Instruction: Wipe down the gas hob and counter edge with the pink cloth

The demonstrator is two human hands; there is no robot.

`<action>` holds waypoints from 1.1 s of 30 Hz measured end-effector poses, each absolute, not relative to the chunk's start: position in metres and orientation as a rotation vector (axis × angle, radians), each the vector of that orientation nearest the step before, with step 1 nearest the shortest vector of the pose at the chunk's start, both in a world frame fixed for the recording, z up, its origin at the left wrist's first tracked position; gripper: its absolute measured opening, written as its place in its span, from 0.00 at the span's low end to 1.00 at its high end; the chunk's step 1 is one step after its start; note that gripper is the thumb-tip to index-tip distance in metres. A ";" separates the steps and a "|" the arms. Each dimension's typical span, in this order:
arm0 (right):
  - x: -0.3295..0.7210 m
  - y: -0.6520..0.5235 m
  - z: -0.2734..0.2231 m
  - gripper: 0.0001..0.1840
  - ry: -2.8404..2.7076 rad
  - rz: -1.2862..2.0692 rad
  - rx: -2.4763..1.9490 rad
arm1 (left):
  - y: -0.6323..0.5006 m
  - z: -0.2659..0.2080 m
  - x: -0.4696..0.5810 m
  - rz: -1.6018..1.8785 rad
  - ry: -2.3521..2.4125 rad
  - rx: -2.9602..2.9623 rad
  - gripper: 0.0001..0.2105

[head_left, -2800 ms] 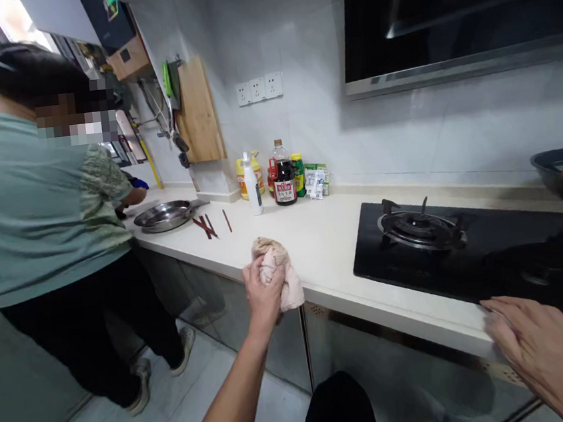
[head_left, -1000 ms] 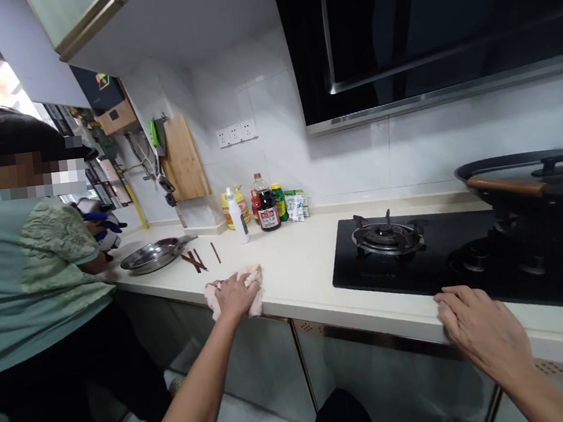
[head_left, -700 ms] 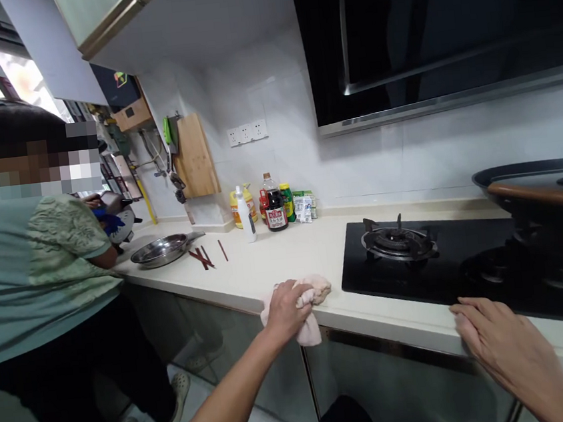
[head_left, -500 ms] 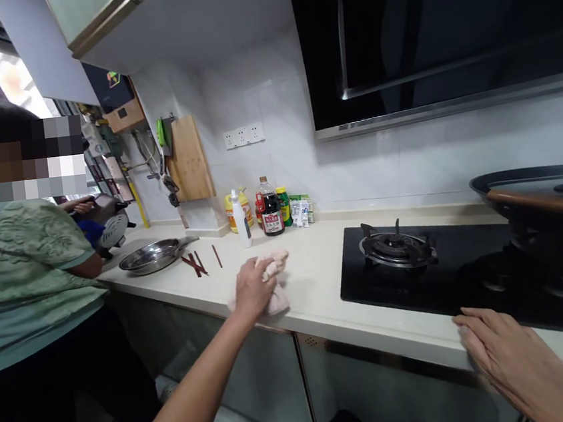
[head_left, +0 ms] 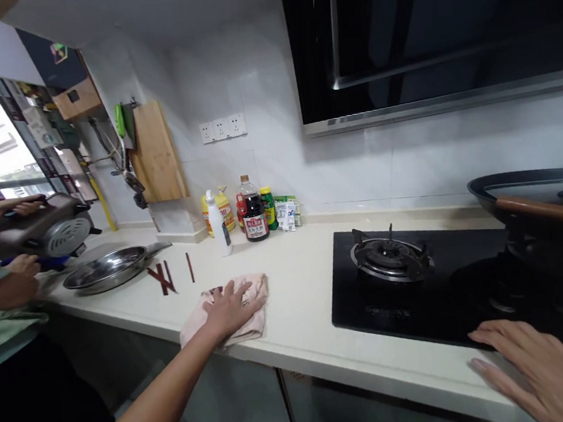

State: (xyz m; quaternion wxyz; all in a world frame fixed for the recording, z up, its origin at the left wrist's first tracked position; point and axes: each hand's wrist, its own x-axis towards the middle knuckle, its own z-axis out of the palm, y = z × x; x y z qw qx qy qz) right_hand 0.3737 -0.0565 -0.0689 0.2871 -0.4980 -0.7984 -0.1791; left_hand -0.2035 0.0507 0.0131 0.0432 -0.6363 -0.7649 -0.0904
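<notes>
On the smooth white counter (head_left: 298,303), a rumpled pale-pink cloth (head_left: 253,321) lies beneath the left hand (head_left: 228,312), fingers splayed, unclenched; the right hand (head_left: 542,366), fingers loosely extended, is beside the black glass hob (head_left: 372,305).

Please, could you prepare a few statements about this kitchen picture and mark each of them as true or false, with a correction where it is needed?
1. The left hand is spread on the cloth. True.
2. The right hand holds the wooden handle. False: the right hand is near the front edge of the stove.
3. The metal pan is left of the white bottle. True.
4. The white bottle lies on its side. False: it stands upright.
5. The brown sticks lie on the counter. True.
</notes>
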 end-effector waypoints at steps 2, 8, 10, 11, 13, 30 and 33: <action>0.375 -0.059 -0.072 0.23 -2.144 -0.464 -1.344 | 0.070 0.019 -0.187 -0.235 -2.382 -1.976 0.42; 0.370 -0.065 -0.062 0.22 -2.155 -0.434 -1.357 | 0.144 0.035 -0.123 -0.244 -2.382 -2.088 0.43; 0.366 -0.066 -0.056 0.21 -2.114 -0.471 -1.332 | 0.169 0.037 -0.099 -0.244 -2.364 -2.131 0.43; 0.364 -0.066 -0.053 0.21 -2.099 -0.485 -1.320 | 0.180 0.037 -0.086 -0.240 -2.353 -2.157 0.43; 0.361 -0.066 -0.049 0.19 -2.076 -0.491 -1.323 | 0.198 0.036 -0.059 -0.224 -2.320 -2.221 0.43; 0.357 -0.065 -0.055 0.18 -2.007 -0.391 -1.402 | 0.046 0.021 -0.034 -0.222 -1.951 -2.485 0.29; 0.355 -0.066 -0.054 0.19 -1.988 -0.359 -1.393 | -0.008 0.011 -0.049 -0.367 -1.805 -2.504 0.24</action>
